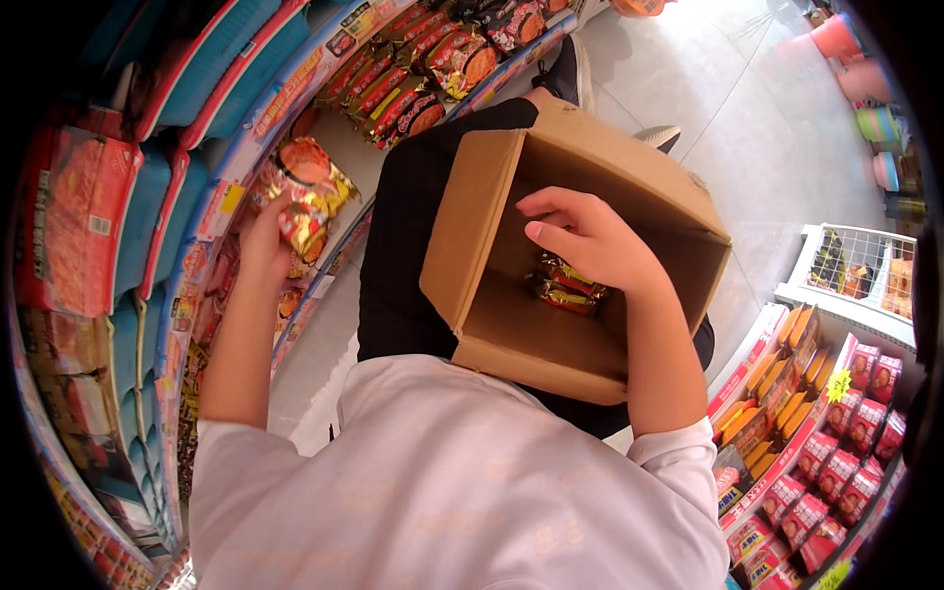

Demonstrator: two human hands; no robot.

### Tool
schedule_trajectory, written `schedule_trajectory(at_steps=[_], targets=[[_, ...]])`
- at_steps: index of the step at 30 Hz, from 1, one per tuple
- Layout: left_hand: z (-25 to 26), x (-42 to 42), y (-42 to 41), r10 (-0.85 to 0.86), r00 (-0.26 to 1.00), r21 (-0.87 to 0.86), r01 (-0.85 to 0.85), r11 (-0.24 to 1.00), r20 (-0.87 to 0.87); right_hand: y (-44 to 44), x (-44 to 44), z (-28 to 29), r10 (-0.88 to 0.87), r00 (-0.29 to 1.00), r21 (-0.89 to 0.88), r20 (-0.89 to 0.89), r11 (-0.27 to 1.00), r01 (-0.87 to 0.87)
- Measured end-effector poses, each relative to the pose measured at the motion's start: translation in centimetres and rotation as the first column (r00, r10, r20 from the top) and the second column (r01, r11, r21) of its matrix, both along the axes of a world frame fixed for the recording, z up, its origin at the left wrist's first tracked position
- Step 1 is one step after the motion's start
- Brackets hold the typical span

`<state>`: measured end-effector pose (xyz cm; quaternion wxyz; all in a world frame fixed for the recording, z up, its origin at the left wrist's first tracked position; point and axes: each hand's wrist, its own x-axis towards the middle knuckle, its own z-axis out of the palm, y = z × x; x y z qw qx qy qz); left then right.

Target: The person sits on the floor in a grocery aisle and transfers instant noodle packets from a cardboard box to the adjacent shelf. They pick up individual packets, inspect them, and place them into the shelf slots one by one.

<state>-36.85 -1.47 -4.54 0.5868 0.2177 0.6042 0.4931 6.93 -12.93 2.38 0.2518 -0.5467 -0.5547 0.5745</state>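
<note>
My left hand [267, 240] grips a shiny packet of instant noodles [313, 199] at the low shelf on the left; its thumb lies over the gold and red wrapper. A cardboard box [472, 228] with its top open rests on my lap. Over the box's opening is my right hand [579, 232], fingers loosely curled and apart, with nothing seen in it. Below that hand, a few gold and red packets [568, 287] lie inside the box, partly hidden by the hand and forearm.
Noodle packets stand in rows on the low shelf [391, 92] ahead. Stacked bowl-type packages [81, 221] fill the shelf above, at left. Snack bins with red packets [837, 472] and a white wire basket [855, 265] stand at right. Tiled floor [664, 81] shows ahead.
</note>
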Motion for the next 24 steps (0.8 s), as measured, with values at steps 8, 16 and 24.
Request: schedule_trajectory(at_steps=[8, 16, 24], targets=[[-9.3, -2.6, 11.3, -0.108, 0.733, 0.014, 0.158, 0.987, -0.671, 0.4, -0.4, -1.0, 0.050, 0.995, 0.016, 0.087, 0.999, -0.052], [-9.2, -0.9, 17.8, -0.285, 0.400, -0.181, 0.277, 0.944, -0.871, 0.8, 0.2, -1.7, 0.062, 0.992, -0.026, 0.106, 0.998, -0.060], [-9.8, -1.2, 20.3, -0.325, 0.257, -0.244, 0.302, 0.921, -0.910, 1.1, 1.0, -2.6, -0.019, 0.997, -0.038, 0.069, 0.999, 0.022]])
